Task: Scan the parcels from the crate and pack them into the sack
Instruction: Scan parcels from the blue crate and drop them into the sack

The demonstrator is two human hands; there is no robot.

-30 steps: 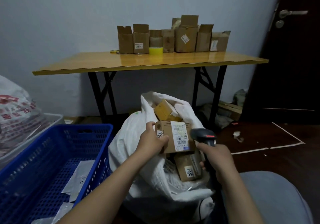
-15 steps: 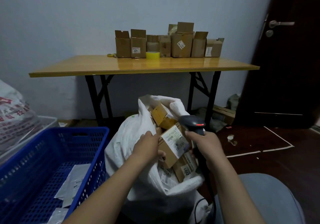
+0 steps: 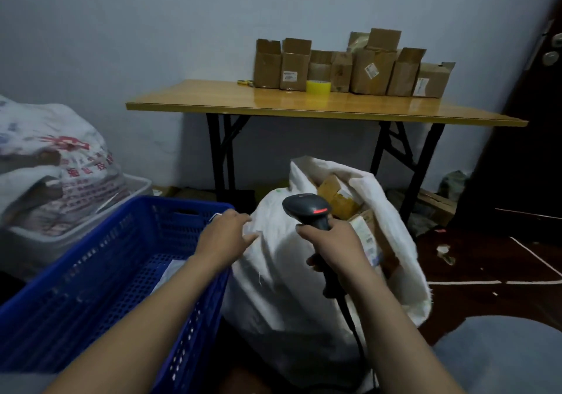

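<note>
Half a second ago the left hand was gripping the labelled parcel (image 3: 369,237) in front of the scanner. Now I am seeing that parcel lying inside the sack (image 3: 282,275), just behind the right hand (image 3: 334,243). Its label is facing up, and its long side is running from the sack's mouth down towards me, partly hidden by that hand. A yellowish box (image 3: 334,194) is sitting above it in the opening, tilted on one corner.

The left hand (image 3: 225,237) is now holding nothing. Its fingers are loosely spread over the crate's (image 3: 91,275) right rim, with the tips at the sack's cloth; I cannot tell if they are touching it.

The right hand is gripping the scanner (image 3: 307,208) by its handle, as before. The scanner is standing nearly upright, its head at the top with a red light glowing, its handle running down towards me and its cable trailing below. I cannot tell which way its window is facing.

The view is also swinging left compared with the earlier frame, showing more of the crate. Pale flat packets (image 3: 171,272) are lying on the crate's floor.

The sack is standing open just right of the crate. Beyond it, a worktop (image 3: 304,106) is carrying a row of opened boxes (image 3: 374,69) and a yellow tape roll (image 3: 317,87). A printed bag (image 3: 54,174) is lying at far left.
</note>
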